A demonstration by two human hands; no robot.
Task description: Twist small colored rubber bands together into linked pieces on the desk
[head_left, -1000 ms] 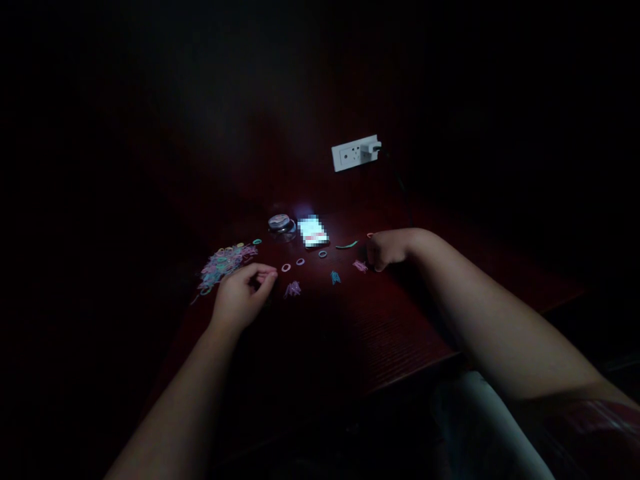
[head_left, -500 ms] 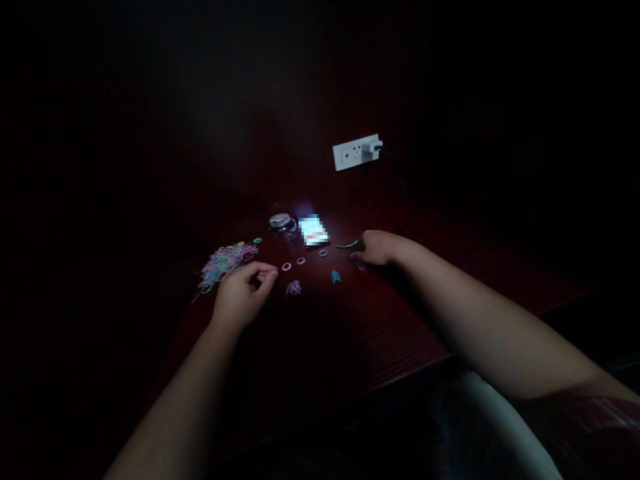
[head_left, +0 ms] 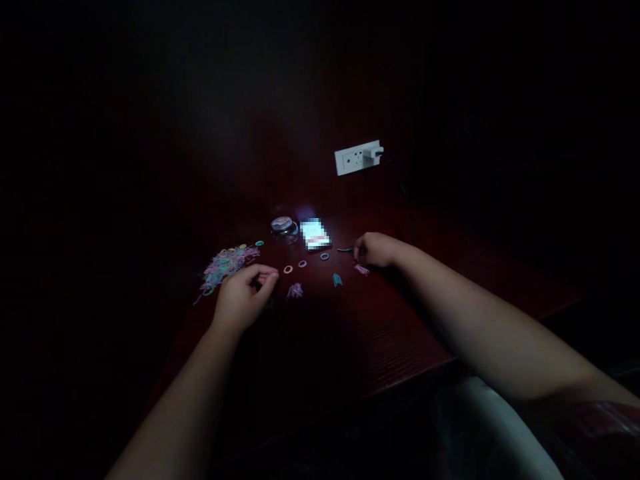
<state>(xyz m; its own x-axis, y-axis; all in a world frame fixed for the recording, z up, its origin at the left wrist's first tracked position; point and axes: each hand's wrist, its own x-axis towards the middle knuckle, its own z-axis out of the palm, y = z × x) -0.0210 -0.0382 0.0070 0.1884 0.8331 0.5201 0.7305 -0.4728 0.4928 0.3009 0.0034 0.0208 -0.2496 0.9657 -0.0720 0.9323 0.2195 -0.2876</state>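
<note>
My left hand (head_left: 247, 295) rests at the right edge of a heap of small coloured hair elastics (head_left: 225, 267), its fingers curled toward the thumb; whatever they may hold is hidden. On the right, my right hand (head_left: 376, 250) has thumb and fingers together, between a dark teal strip (head_left: 345, 250) and a pink bunch of elastics (head_left: 361, 269). I cannot make out what is in its fingertips. Between the hands lie a purple bunch (head_left: 295, 290), a teal bunch (head_left: 337, 279), a pale pink ring (head_left: 288, 270), a lilac ring (head_left: 302, 264) and a grey-blue ring (head_left: 325, 257).
A clear lidded jar (head_left: 284, 229) stands behind the rings, beside a bright, blurred-out screen (head_left: 315, 234). A white wall socket (head_left: 358, 158) with a plug and dark cable is above the dark red table (head_left: 400, 340). The surroundings are very dark.
My right hand has shifted slightly, its fingers drawing together over the end of the teal strip, and the pink bunch shows more fully. My left hand stays nearly still.
</note>
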